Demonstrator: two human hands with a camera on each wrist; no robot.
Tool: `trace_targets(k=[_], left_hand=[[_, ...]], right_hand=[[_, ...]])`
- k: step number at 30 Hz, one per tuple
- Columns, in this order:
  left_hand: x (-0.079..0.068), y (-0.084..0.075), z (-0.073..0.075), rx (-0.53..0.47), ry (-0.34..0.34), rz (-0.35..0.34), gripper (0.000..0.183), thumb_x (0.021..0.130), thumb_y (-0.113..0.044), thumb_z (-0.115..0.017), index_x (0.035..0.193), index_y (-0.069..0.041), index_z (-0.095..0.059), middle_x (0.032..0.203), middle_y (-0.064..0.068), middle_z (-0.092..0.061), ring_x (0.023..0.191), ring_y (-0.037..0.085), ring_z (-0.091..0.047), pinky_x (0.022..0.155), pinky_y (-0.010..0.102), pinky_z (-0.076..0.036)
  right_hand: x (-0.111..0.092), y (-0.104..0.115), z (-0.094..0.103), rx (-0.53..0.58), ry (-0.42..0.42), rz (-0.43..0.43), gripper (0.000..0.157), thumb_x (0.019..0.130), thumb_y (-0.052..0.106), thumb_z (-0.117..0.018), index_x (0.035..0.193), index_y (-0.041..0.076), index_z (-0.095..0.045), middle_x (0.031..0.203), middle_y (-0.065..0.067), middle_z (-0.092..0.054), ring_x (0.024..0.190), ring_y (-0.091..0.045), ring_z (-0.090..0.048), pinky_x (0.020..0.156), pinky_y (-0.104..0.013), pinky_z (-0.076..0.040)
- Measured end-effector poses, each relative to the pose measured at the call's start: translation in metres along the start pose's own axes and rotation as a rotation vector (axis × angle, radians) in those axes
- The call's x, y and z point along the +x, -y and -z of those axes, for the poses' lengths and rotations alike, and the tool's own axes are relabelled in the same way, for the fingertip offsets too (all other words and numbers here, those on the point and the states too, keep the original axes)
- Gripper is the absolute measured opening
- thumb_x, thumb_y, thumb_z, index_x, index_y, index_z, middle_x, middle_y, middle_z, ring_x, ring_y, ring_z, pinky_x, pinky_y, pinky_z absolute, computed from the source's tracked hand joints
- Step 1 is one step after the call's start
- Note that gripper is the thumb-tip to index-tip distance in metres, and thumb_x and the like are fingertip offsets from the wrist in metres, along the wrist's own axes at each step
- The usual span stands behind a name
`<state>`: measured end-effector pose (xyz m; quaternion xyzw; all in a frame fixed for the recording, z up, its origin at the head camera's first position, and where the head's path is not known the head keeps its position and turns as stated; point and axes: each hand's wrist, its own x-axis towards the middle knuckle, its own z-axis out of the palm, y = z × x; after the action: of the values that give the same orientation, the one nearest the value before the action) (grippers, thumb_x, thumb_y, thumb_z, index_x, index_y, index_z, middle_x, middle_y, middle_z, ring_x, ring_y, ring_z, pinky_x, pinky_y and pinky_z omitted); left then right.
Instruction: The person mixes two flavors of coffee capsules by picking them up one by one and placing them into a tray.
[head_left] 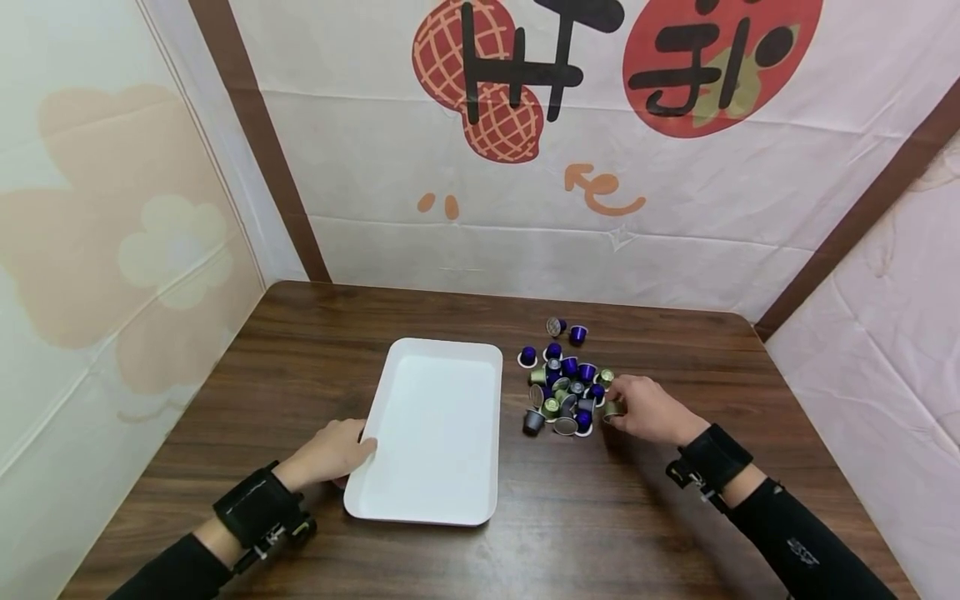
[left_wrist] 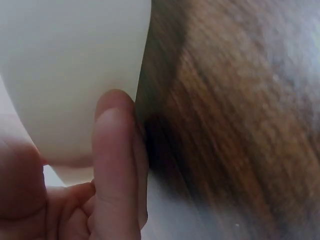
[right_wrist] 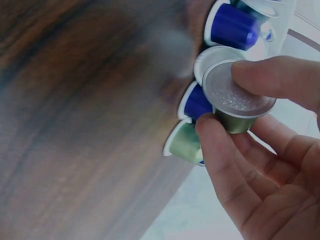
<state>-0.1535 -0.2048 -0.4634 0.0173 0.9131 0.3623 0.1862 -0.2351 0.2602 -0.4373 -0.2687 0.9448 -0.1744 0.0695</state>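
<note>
My left hand [head_left: 335, 451] grips the left edge of a white rectangular tray [head_left: 431, 433], thumb over the rim. In the left wrist view the fingers [left_wrist: 116, 165] lie against the tray's outer wall. My right hand [head_left: 651, 410] pinches a green coffee capsule [right_wrist: 237, 102] between thumb and fingers; its silvery lid faces the thumb. Just left of that hand lies a loose pile of coffee capsules [head_left: 587, 372], blue, green and grey, some upright and some on their sides. In the right wrist view a blue capsule [right_wrist: 232, 26] and a light green capsule [right_wrist: 185, 142] sit behind the held one.
Tray and pile share a dark wooden table [head_left: 562, 542]. Two capsules [head_left: 577, 335] lie apart at the back of the pile. A printed white cloth [head_left: 360, 158] hangs behind the table, and more cloth flanks both sides.
</note>
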Motion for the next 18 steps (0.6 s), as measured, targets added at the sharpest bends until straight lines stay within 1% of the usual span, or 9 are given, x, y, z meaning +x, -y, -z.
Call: trace_targets(k=[3,11,15,18], left_hand=[[0.001,-0.001,0.0,0.032,0.002,-0.003,0.025,0.092,-0.011,-0.046,0.106,0.001,-0.062,0.066,0.006,-0.058,0.049,0.018,-0.058,0.042,0.031,-0.048],[0.002,0.0,-0.001,0.088,-0.005,-0.017,0.021,0.092,-0.011,-0.045,0.097,-0.001,-0.063,0.062,0.005,-0.056,0.045,0.018,-0.055,0.04,0.029,-0.046],[0.002,0.0,-0.002,0.098,-0.017,-0.02,0.021,0.091,-0.011,-0.046,0.099,-0.001,-0.063,0.063,0.005,-0.057,0.046,0.017,-0.056,0.04,0.029,-0.046],[0.003,0.0,-0.002,0.121,-0.024,-0.024,0.021,0.091,-0.01,-0.047,0.1,0.0,-0.063,0.065,0.005,-0.056,0.047,0.017,-0.056,0.041,0.029,-0.047]], right_hand=[[0.002,0.006,0.003,0.001,-0.012,0.022,0.021,0.077,0.005,-0.074,0.094,0.004,-0.062,0.086,-0.004,-0.06,0.072,-0.011,-0.054,0.061,-0.029,-0.047],[0.012,0.029,0.013,0.035,-0.047,0.073,0.022,0.079,0.005,-0.072,0.1,0.003,-0.064,0.088,0.0,-0.057,0.07,-0.011,-0.05,0.059,-0.027,-0.045],[0.022,0.044,0.017,0.028,-0.081,0.112,0.025,0.08,0.006,-0.072,0.102,0.003,-0.063,0.087,0.0,-0.056,0.07,-0.012,-0.049,0.059,-0.028,-0.044],[0.03,0.057,0.019,0.029,-0.09,0.133,0.028,0.08,0.006,-0.073,0.105,0.002,-0.062,0.088,-0.001,-0.055,0.07,-0.012,-0.048,0.059,-0.028,-0.044]])
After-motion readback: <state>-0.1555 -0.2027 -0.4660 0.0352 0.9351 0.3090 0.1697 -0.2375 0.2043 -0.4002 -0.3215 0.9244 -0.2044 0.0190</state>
